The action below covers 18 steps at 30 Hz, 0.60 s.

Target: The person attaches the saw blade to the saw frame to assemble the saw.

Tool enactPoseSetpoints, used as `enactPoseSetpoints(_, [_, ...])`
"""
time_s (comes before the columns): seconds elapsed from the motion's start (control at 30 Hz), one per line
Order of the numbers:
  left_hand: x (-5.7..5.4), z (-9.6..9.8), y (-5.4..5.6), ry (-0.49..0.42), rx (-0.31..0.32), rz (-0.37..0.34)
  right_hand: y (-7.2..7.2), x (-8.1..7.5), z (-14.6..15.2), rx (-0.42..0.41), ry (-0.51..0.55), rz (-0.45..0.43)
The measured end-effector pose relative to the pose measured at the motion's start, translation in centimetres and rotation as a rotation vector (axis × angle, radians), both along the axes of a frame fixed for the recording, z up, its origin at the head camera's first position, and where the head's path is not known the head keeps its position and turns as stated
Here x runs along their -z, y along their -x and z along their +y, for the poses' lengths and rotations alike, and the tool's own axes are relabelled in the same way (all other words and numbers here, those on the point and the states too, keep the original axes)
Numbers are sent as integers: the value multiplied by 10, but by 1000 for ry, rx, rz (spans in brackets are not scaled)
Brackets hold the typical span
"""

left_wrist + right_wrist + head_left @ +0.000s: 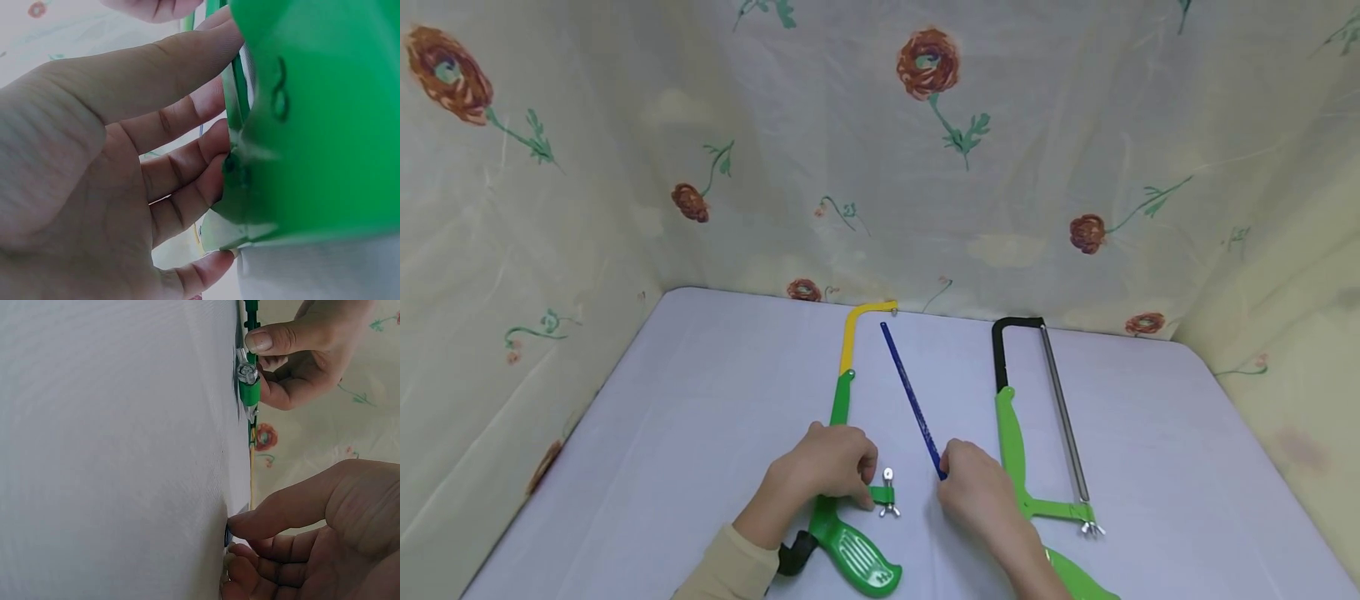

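A hacksaw frame (842, 398) with a green handle and yellow front arm lies on the table, no blade fitted. My left hand (829, 462) grips its green body near the short lower arm, which carries a pin and wing nut (889, 510). Close up in the left wrist view, thumb and fingers meet the edge of the green handle (319, 144). Between the saws, a blue hacksaw blade (910, 390) slants away. My right hand (979, 490) pinches its near end; in the right wrist view, little of the blade (227, 536) shows beneath the thumb.
To the right lies a second hacksaw (1012, 442), light green with a black front arm and a grey blade (1063, 408) mounted. A black strap (796, 554) is near my left wrist. Flower-patterned curtain (760, 167) borders the white table (700, 375).
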<state>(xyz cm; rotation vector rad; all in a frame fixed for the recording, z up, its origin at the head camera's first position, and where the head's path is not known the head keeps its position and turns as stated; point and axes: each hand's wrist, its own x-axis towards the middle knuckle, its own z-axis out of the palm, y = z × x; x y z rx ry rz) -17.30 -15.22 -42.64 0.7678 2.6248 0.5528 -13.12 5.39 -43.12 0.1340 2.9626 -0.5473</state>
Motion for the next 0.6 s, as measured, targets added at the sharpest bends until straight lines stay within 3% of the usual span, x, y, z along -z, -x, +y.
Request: enactPoseSetpoints(0.6, [-3,2,-2,11,2,4,4,2,2,26,82,-35])
